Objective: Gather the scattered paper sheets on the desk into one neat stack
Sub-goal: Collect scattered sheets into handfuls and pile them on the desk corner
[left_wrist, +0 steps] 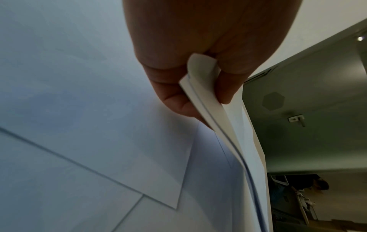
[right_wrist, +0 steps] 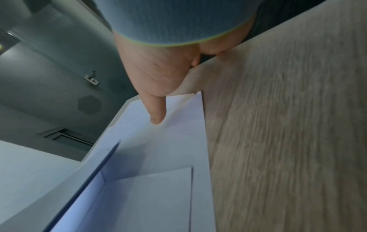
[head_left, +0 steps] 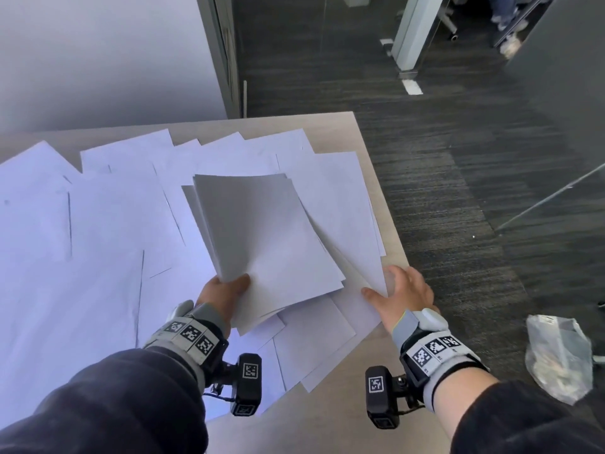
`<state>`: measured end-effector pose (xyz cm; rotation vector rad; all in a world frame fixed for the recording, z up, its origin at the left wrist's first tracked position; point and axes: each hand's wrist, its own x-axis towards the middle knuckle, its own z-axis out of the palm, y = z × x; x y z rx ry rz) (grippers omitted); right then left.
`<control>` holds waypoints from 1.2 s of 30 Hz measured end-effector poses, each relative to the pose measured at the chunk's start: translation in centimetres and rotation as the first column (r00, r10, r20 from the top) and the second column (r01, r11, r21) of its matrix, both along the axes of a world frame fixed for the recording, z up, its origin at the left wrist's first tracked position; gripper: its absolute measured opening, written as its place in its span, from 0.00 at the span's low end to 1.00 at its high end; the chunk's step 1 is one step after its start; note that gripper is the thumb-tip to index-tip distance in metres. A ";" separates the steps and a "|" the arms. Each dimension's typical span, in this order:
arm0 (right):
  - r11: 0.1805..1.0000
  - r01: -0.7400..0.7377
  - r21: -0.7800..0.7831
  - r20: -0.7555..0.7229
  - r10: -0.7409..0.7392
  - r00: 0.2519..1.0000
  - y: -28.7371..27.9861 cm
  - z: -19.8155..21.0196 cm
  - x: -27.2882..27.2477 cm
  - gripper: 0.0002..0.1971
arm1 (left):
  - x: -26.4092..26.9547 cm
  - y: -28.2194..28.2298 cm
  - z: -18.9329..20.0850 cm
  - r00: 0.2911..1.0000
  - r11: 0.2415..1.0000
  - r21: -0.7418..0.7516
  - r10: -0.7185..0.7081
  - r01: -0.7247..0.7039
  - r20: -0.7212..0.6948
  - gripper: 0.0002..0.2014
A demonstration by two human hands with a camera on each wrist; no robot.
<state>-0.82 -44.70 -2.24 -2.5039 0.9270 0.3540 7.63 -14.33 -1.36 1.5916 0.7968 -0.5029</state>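
Observation:
My left hand (head_left: pixel 226 290) grips the near corner of a bundle of white sheets (head_left: pixel 268 237), thumb on top, and holds it tilted above the desk (head_left: pixel 327 414). In the left wrist view the left hand (left_wrist: pixel 200 97) pinches the bundle's (left_wrist: pixel 238 141) curled edge. My right hand (head_left: pixel 402 293) is at the desk's right edge. It pinches the corner of a few fanned sheets (head_left: pixel 357 257), thumb on top and fingers hidden beneath. The right wrist view shows the thumb (right_wrist: pixel 157 113) pressing that sheet (right_wrist: pixel 178 141). Several loose sheets (head_left: pixel 82 240) cover the desk's left and middle.
The wooden desk's right edge (head_left: pixel 389 204) drops to dark carpet (head_left: pixel 458 191). A crumpled clear plastic bag (head_left: pixel 556 355) lies on the floor at the right. A white wall (head_left: pixel 98 60) stands behind the desk. Bare wood (right_wrist: pixel 288 141) shows at the near right.

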 end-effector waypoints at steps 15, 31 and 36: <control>0.929 0.144 0.341 0.137 -0.201 0.970 -4.1 -2.5 3.1 0.32 | 1.4 -1.1 -1.1 1.000 1.000 -0.010 -0.014 0.014 -0.014 0.10; 0.926 0.281 0.253 0.063 -0.305 0.950 -7.1 -1.5 3.7 0.20 | 3.4 -1.4 -1.7 0.999 1.000 0.000 -0.023 0.023 -0.027 0.16; 0.953 0.208 0.221 0.078 -0.229 0.970 -7.7 -0.4 2.7 0.19 | 3.9 -1.1 -1.7 1.000 1.000 0.000 -0.012 0.012 -0.020 0.18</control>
